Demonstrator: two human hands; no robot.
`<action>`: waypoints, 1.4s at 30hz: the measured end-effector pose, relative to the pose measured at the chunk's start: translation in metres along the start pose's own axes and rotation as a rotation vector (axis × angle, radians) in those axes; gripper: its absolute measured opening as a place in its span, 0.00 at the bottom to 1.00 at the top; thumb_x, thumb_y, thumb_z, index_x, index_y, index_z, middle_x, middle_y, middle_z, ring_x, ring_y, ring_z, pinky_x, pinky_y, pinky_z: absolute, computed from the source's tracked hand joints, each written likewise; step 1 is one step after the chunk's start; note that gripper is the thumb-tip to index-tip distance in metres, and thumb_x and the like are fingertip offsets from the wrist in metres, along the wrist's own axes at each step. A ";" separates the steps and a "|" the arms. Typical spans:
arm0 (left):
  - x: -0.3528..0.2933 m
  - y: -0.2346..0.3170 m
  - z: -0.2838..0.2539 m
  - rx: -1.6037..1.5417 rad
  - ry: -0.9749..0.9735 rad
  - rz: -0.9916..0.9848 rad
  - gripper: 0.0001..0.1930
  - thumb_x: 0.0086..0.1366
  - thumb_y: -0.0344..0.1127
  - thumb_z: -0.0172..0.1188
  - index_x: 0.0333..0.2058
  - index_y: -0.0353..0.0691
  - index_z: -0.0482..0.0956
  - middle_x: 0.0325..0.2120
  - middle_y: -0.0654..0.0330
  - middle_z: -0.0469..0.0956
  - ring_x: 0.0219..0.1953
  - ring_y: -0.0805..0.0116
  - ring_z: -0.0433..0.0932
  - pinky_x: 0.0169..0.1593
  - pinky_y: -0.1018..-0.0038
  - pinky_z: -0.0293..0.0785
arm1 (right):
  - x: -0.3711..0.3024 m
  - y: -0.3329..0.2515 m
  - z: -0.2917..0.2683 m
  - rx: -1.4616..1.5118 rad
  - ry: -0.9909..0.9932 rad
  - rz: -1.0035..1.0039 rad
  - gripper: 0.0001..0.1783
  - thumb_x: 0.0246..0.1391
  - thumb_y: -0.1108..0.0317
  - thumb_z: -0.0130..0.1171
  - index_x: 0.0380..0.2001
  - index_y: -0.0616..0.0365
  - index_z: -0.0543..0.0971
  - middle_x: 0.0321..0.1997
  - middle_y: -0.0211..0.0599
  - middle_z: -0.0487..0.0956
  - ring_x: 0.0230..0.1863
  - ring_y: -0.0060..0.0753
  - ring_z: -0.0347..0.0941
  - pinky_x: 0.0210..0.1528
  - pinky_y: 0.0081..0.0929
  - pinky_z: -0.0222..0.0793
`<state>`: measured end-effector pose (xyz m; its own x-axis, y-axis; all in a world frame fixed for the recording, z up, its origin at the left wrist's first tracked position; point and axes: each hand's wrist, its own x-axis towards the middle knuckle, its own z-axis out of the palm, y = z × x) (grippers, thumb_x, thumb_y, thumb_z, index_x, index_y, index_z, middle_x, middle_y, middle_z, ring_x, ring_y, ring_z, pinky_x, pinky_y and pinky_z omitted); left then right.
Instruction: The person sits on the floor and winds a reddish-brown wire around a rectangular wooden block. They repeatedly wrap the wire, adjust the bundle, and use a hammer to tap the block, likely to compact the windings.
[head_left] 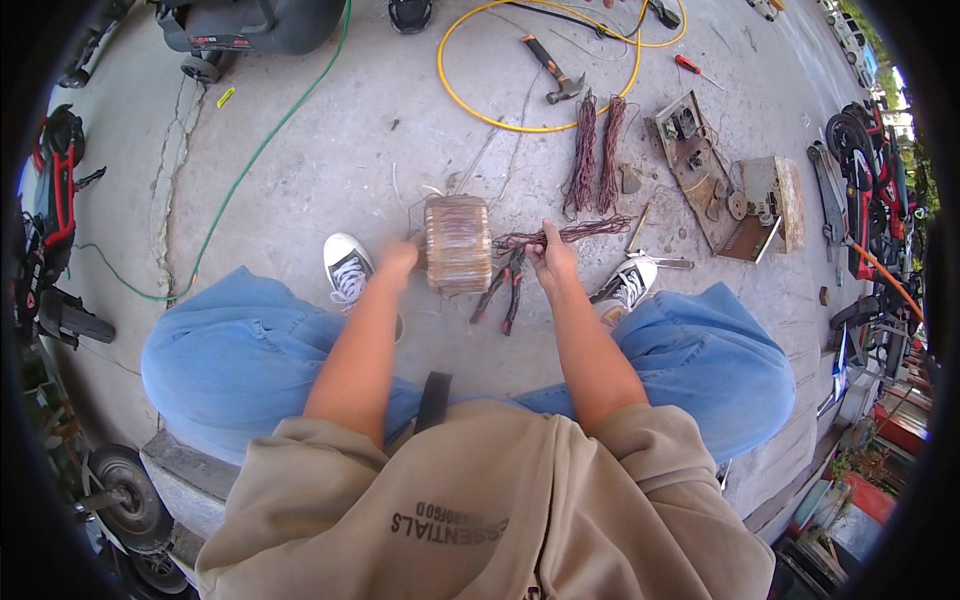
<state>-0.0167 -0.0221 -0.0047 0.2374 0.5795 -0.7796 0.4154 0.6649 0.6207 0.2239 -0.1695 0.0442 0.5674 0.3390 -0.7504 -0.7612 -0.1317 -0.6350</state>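
Between my feet stands a boxy, transformer-like block, with coppery bands and shiny greyish layers on its face. My left hand is at the block's left side, smeared by motion; whether its fingers grip anything cannot be made out. My right hand is closed around a long bundle of dark red wire, which runs sideways from the block's right edge. Just below the bundle lie pliers with black and red handles, spread apart on the concrete.
Beyond my hands lie two more wire bundles, a claw hammer, a yellow hose and a screwdriver. An opened rusty metal casing sits to the right. A green hose crosses on the left, near a black tank.
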 end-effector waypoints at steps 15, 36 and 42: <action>-0.006 0.044 -0.016 -0.048 0.682 0.516 0.26 0.62 0.49 0.63 0.47 0.29 0.76 0.37 0.47 0.82 0.39 0.54 0.81 0.44 0.64 0.74 | 0.024 -0.003 -0.013 0.163 0.054 0.144 0.10 0.61 0.64 0.59 0.31 0.54 0.70 0.23 0.29 0.69 0.17 0.22 0.61 0.12 0.18 0.53; -0.096 0.174 -0.045 -0.685 0.329 0.592 0.18 0.63 0.45 0.65 0.23 0.43 0.68 0.15 0.65 0.65 0.17 0.75 0.61 0.22 0.76 0.57 | -0.017 -0.043 0.075 -0.592 -0.202 -0.653 0.24 0.61 0.55 0.58 0.48 0.67 0.77 0.45 0.43 0.81 0.41 0.29 0.74 0.45 0.27 0.69; -0.150 0.217 -0.055 -0.648 0.527 0.853 0.17 0.60 0.41 0.70 0.23 0.41 0.71 0.18 0.65 0.69 0.17 0.78 0.62 0.22 0.80 0.56 | -0.095 -0.064 0.141 -0.678 -0.597 -0.912 0.20 0.62 0.59 0.57 0.49 0.64 0.78 0.44 0.49 0.80 0.45 0.37 0.77 0.50 0.30 0.71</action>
<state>-0.0105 0.0610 0.2514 -0.2306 0.9712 -0.0596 -0.2576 -0.0019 0.9663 0.1745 -0.0619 0.1816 0.4339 0.8966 0.0891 0.2375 -0.0185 -0.9712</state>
